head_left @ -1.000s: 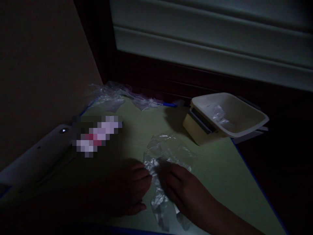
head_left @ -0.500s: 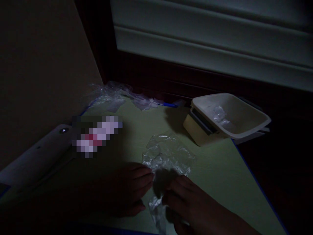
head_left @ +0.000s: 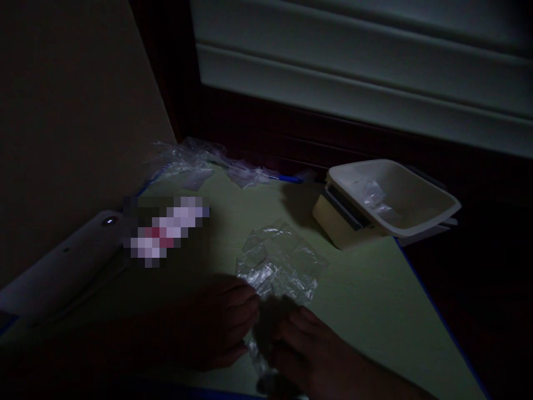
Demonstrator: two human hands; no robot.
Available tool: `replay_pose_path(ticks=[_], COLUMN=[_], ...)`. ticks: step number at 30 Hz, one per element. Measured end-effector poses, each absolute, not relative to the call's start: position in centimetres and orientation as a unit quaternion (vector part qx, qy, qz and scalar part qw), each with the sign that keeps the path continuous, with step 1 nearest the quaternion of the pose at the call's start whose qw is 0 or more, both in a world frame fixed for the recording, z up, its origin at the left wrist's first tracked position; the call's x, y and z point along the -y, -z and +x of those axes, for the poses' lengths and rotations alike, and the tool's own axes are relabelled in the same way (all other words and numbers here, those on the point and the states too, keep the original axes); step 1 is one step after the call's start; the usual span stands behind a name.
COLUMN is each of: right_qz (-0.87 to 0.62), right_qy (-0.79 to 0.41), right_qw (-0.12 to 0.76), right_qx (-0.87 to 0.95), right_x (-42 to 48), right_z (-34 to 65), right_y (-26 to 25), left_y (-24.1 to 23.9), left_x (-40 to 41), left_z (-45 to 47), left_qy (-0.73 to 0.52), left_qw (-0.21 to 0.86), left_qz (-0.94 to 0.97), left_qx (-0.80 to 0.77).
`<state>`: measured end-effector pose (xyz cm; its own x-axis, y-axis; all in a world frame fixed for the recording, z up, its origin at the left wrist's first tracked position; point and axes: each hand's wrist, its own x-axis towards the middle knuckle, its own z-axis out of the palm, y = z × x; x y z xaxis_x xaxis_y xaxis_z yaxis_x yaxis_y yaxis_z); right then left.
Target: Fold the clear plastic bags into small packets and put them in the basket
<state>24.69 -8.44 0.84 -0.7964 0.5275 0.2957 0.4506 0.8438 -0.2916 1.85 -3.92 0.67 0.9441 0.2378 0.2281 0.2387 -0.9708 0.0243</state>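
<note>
The scene is very dark. A crumpled clear plastic bag (head_left: pixel 281 261) lies on a pale green mat (head_left: pixel 366 300). My left hand (head_left: pixel 216 325) rests at the bag's near left edge, with its fingers curled and pinching the plastic. My right hand (head_left: pixel 308 353) is closed on the bag's lower part, which hangs between the two hands.
A cream scale with a white tray (head_left: pixel 395 200) stands at the mat's far right, with a scrap of plastic in it. More clear plastic bags (head_left: pixel 195 161) lie at the far left. A white device (head_left: pixel 62 261) and a blurred-out object (head_left: pixel 164 230) lie left.
My right hand has drawn back toward me along the bag, and the bag has bunched up and shifted slightly left. My left hand has barely moved.
</note>
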Motion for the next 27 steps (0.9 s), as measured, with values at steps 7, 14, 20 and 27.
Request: replay_pose_path(ticks=[7,14,20,27], right_qz=[-0.335,-0.445,-0.479,-0.475], right_qy=[-0.365,-0.413,-0.406,-0.292], right_qw=[0.223,0.29,0.298,0.261], right_qx=[0.839,0.74,0.719,0.788], right_x=[8.1,6.8,5.2,4.9], right_z=[24.5,25.3,25.4,25.4], right_y=[-4.6,-3.6,-2.1,-0.8], left_y=[-0.1,-0.2,-0.1,-0.4], left_x=[3.8,3.9,3.9,3.9], left_z=[1.6,1.7,1.7,1.8], left_qy=[0.14,0.142,0.124,0.162], left_qw=[-0.011,-0.007,0.007,0.019], left_qz=[-0.986,-0.986,-0.99,-0.985], left_qx=[0.094,0.085,0.071,0.064])
